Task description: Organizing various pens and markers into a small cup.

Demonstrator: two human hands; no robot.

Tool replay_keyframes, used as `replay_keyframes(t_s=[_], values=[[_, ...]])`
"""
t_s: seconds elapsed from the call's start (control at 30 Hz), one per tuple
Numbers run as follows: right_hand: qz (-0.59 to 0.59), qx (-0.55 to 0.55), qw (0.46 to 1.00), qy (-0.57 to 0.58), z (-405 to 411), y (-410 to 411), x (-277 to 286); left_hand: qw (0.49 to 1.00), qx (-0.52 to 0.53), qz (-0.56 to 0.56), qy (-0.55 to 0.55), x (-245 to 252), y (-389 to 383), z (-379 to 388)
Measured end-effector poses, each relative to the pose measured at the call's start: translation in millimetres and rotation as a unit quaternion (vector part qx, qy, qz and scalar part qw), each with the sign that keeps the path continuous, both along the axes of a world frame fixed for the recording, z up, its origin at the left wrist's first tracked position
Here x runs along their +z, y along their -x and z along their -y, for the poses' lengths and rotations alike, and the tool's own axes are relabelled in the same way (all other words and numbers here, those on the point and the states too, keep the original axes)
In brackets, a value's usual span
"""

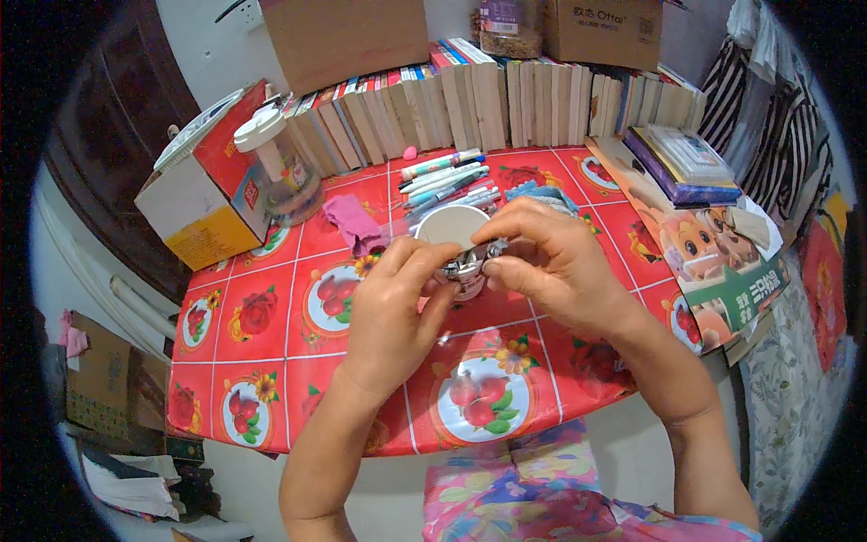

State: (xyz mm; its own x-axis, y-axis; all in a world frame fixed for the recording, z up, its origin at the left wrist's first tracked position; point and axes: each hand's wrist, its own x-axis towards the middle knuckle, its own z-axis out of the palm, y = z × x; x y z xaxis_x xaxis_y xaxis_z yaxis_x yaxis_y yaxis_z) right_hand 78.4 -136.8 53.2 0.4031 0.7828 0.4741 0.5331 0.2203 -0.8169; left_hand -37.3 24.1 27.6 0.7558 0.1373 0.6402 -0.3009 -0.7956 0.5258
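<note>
My left hand (pixel 406 298) and my right hand (pixel 555 264) pinch a small dark and silvery metallic object (pixel 469 260) from both sides, thumbs and fingers close together. What the object is cannot be told; the fingers hide parts of it. It is held over the near side of a white, open-topped cup (pixel 450 225) on the red patterned tablecloth (pixel 325 379). Behind the cup lie several pens and markers (pixel 447 179). A crumpled pink cloth (pixel 353 220) is left of the cup, and a blue-grey cloth (pixel 542 196) lies behind my right hand.
A row of books (pixel 433 101) lines the table's back, with cardboard boxes (pixel 345 37) above. At left stand a lidded clear plastic jug (pixel 288 176) and an open carton (pixel 210 203). A printed cartoon sheet (pixel 704 251) and stacked cases (pixel 684 162) lie at right.
</note>
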Motion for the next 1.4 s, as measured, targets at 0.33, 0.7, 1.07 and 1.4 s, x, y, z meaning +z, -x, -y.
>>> replay_keyframes(t_s=[0.33, 0.7, 1.07, 1.4], values=[[-0.090, -0.063, 0.991, -0.075, -3.9, -8.0, -9.8, 1.000, 0.016, -0.005, -0.022, 0.2, 0.7, 5.0], [0.146, -0.219, 0.964, -0.045, -5.3, -2.9, -10.1, 0.997, 0.024, 0.028, -0.062, 1.6, 1.8, 15.6], [0.290, -0.181, 0.938, -0.057, -6.4, 5.6, -7.7, 0.998, 0.047, 0.013, -0.048, -0.2, 3.7, 16.4], [0.299, -0.157, 0.941, -0.012, -6.9, 4.1, -18.2, 0.998, 0.053, 0.026, -0.031, -1.1, 0.7, 14.5]])
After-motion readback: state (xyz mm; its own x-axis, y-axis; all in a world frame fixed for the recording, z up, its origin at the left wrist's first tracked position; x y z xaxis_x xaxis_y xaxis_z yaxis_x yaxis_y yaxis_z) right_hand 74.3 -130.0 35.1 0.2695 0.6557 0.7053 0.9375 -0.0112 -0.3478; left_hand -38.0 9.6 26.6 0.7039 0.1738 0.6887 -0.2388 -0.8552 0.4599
